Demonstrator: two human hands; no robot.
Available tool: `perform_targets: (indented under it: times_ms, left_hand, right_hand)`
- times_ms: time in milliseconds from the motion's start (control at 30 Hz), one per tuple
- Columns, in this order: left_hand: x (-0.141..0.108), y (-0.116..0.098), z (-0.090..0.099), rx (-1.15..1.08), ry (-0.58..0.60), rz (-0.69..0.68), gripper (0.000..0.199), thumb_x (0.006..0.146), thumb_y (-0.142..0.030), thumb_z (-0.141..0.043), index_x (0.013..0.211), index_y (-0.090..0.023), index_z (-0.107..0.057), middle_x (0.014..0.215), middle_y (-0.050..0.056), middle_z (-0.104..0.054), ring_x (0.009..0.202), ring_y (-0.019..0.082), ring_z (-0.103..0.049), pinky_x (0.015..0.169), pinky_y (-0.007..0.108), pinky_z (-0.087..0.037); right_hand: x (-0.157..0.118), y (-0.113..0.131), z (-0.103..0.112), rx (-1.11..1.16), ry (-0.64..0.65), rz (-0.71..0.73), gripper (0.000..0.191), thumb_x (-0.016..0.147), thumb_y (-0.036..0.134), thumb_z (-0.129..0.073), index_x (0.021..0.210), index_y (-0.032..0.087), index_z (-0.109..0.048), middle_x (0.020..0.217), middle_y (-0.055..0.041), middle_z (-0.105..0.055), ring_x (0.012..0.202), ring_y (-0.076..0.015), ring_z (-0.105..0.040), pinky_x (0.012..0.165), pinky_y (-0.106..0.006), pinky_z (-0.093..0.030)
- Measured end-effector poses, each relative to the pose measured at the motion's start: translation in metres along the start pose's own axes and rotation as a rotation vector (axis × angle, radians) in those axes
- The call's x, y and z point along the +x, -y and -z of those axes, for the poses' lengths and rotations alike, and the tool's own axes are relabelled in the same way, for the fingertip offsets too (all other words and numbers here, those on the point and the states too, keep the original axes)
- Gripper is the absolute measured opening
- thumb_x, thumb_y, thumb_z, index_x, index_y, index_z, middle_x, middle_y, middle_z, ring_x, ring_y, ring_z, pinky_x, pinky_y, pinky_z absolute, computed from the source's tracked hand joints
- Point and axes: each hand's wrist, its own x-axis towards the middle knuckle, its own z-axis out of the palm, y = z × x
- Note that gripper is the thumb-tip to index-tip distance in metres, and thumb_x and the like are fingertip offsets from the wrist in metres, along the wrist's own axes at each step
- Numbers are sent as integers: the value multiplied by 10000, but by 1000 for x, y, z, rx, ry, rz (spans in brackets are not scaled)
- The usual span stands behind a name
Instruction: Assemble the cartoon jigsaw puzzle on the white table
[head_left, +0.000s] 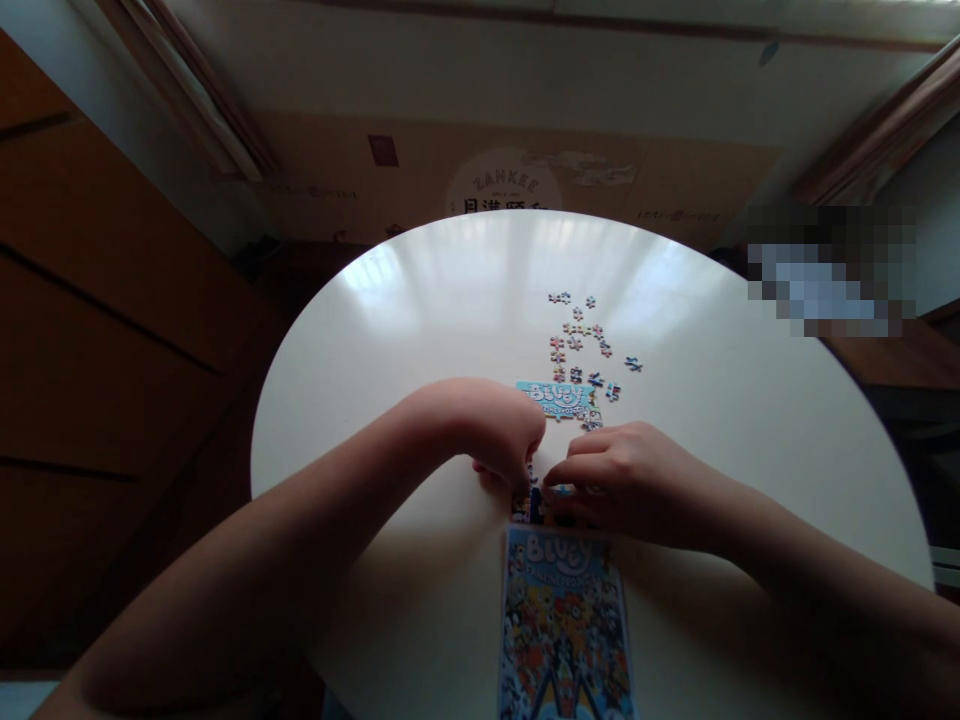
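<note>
My left hand is bent down over the puzzle, fingers curled, with a small jigsaw piece at its fingertips. Opposite it, my right hand reaches in from the right, fingers apart and bent, the tips close to the same spot. Under both hands lies the joined lower section of the jigsaw puzzle, dark and colourful, partly covered by my fingers. Beyond them is a joined blue top section with the word BLUEY. Nearest me lies a printed picture sheet with the same title.
Several loose jigsaw pieces are scattered beyond the blue section, one further right. Everything rests on a white round-edged table. A cardboard panel stands behind it, and wooden cabinets are at the left.
</note>
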Motion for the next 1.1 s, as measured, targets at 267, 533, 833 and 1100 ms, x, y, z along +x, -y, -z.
perform_targets:
  times_ms: [267, 533, 833, 1100]
  left_hand:
    - [1, 1, 0, 8, 23, 2, 218, 710, -313, -643, 546, -168, -638, 573, 48, -627, 507, 147, -477, 517, 308, -332]
    - [-1, -1, 0, -7, 4, 12, 235, 707, -304, -651, 519, -166, -622, 525, 38, -596, 486, 133, -448, 515, 300, -312]
    - [2, 1, 0, 10, 3, 0, 233, 711, -315, -655, 531, -168, -638, 532, 34, -612, 487, 133, -463, 505, 294, -314]
    - [1, 0, -2, 21, -18, 3, 254, 711, -327, -676, 515, -181, -604, 535, 25, -619, 474, 141, -477, 479, 302, -313]
  right_hand:
    - [1, 15, -4, -24, 43, -107, 136, 895, 242, -579, 864, 201, -705, 742, -5, -667, 603, -119, -528, 568, -270, -302]
    - [5, 19, 1, 85, 112, -185, 101, 847, 201, -573, 863, 183, -671, 774, -20, -677, 652, -132, -572, 613, -264, -362]
    - [-2, 16, -4, -20, 30, -103, 111, 853, 173, -542, 768, 186, -613, 703, 5, -626, 570, -103, -483, 549, -261, -301]
    - [-2, 2, 8, -95, -238, 56, 163, 887, 134, -538, 769, 182, -640, 646, 13, -598, 552, -100, -459, 521, -253, -337]
